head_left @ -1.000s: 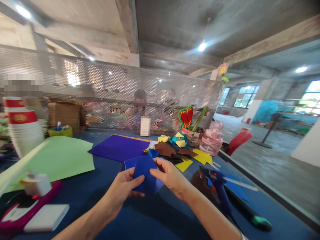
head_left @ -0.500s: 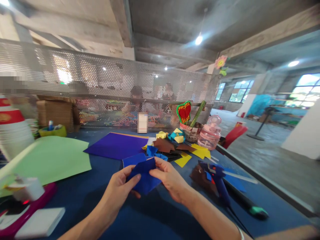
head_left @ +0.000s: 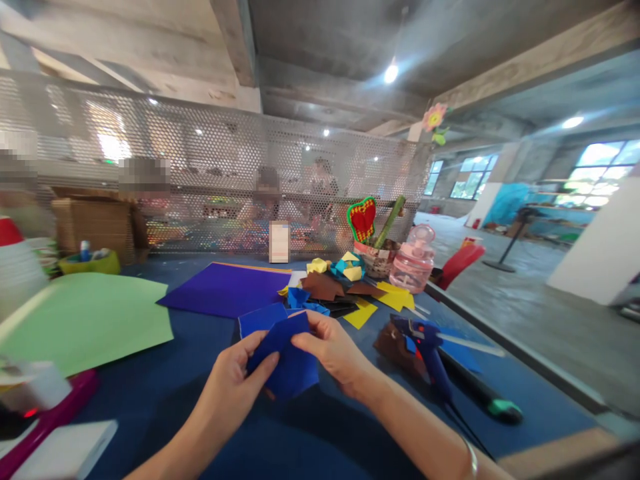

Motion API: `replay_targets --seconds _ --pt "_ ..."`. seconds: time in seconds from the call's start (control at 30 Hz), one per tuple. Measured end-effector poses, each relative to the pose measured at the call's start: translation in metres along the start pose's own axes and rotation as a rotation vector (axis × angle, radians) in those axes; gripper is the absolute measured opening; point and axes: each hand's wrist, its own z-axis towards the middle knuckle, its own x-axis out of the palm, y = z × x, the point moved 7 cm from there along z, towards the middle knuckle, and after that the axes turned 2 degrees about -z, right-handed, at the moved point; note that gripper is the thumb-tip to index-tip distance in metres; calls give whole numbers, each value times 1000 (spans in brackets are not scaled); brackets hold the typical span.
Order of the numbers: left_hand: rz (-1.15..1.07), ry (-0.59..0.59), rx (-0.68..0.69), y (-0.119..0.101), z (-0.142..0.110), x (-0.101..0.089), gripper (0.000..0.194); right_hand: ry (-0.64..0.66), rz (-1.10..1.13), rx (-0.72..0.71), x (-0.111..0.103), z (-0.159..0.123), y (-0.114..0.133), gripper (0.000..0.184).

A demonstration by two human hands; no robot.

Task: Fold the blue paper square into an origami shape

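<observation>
Both my hands hold a folded piece of dark blue paper [head_left: 287, 363] above the blue table [head_left: 320, 433]. My left hand [head_left: 235, 383] pinches its left edge with thumb on top. My right hand [head_left: 333, 350] pinches its upper right edge with fingers closed. Another blue sheet [head_left: 260, 317] lies flat just behind the held piece.
A green sheet [head_left: 85, 320] and a purple sheet [head_left: 225, 290] lie at the left and centre. Folded paper scraps [head_left: 340, 290], a pink jar [head_left: 413, 267] and a heart decoration [head_left: 363, 220] stand behind. A blue glue gun [head_left: 430, 353] lies at the right. People sit beyond a mesh screen [head_left: 210, 180].
The view has turned slightly to the right. My hands have turned and lowered the blue paper a little while keeping hold of it.
</observation>
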Motion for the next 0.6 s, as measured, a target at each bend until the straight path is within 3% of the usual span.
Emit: replay_targets --seconds 0.17,0.37,0.6 --pt "38 -42 67 -2 -2 -3 41 -4 30 34 3 -4 -1 26" --pt "-8 -53 21 1 -1 -5 54 -63 -45 23 -5 -2 -6 33" --pt "-57 -89 -21 4 1 -5 53 -86 -141 -23 -7 -2 -2 34"
